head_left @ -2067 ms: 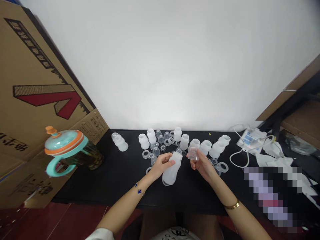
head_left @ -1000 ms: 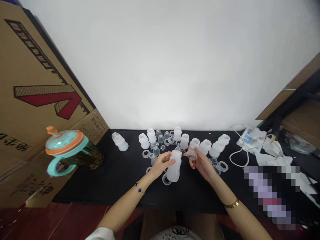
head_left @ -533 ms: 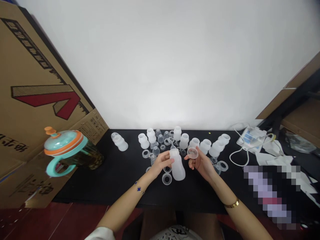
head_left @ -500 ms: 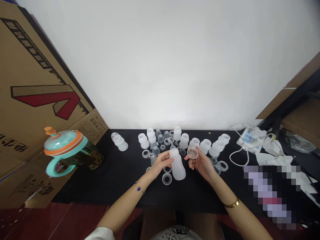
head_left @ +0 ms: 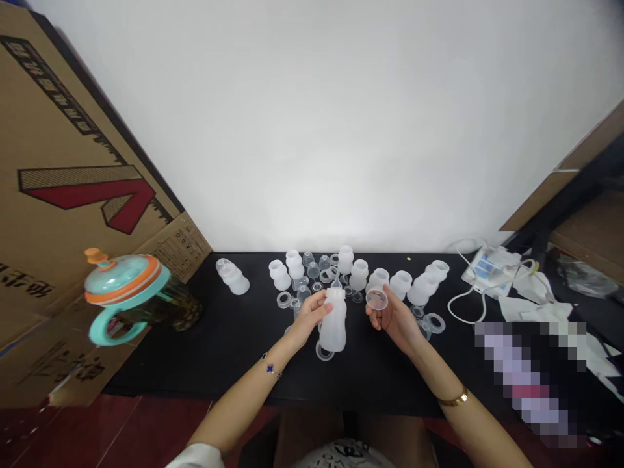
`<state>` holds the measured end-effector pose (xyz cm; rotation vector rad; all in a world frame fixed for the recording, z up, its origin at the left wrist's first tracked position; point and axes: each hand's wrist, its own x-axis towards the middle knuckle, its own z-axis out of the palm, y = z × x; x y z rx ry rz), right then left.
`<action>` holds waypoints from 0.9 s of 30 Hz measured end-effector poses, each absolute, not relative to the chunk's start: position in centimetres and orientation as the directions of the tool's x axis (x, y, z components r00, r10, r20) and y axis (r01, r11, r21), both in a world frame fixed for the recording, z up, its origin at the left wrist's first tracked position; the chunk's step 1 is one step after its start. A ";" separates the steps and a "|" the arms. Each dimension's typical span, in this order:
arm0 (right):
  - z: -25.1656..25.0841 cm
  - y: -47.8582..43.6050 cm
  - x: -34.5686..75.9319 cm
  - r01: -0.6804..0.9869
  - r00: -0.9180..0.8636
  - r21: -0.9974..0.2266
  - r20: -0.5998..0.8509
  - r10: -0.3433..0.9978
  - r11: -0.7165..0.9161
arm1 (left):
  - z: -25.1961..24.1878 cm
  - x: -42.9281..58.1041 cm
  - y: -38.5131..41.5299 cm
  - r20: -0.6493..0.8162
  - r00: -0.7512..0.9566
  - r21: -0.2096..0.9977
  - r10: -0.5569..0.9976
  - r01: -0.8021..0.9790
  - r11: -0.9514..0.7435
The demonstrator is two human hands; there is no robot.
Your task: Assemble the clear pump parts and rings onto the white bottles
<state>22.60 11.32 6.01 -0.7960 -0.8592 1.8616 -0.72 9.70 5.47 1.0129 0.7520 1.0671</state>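
Observation:
My left hand (head_left: 311,316) is closed round the upper part of a white baby bottle (head_left: 333,328), held nearly upright with a ring and a clear nipple (head_left: 337,279) on top. In my right hand (head_left: 392,320) is a clear round bottle cap (head_left: 376,299), its round opening facing me, apart from the bottle. A clear ring (head_left: 324,351) lies on the black table just below the held bottle. Behind my hands stand several white bottle bodies without tops, such as a bottle body (head_left: 359,275), and clear nipples (head_left: 312,270) among rings.
A capped bottle (head_left: 234,278) leans alone at left. Beyond it stands a large teal-lidded jug (head_left: 146,292) by a cardboard box (head_left: 73,195). At right lie a white power strip (head_left: 490,270) with a cable (head_left: 451,311) and crumpled paper. A white wall (head_left: 341,130) rises behind the table.
My left hand has turned the bottle from tilted to nearly upright, its base swinging left. My right hand with the cap has hardly moved.

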 end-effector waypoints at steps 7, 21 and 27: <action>6.2 11.3 22.5 -0.456 -0.365 -0.819 -0.184 0.913 -0.348 | 5.3 -0.6 9.7 -0.005 0.320 0.931 0.947 -0.345 0.121; 6.3 11.3 22.4 -0.469 -0.315 -0.831 -0.158 0.936 -0.299 | 5.9 -0.5 10.0 0.078 0.198 0.972 0.977 -0.232 -0.031; 6.7 10.9 22.5 -0.489 -0.296 -0.839 -0.097 0.950 -0.238 | 5.8 -0.5 10.0 0.067 0.234 0.977 0.970 -0.213 -0.016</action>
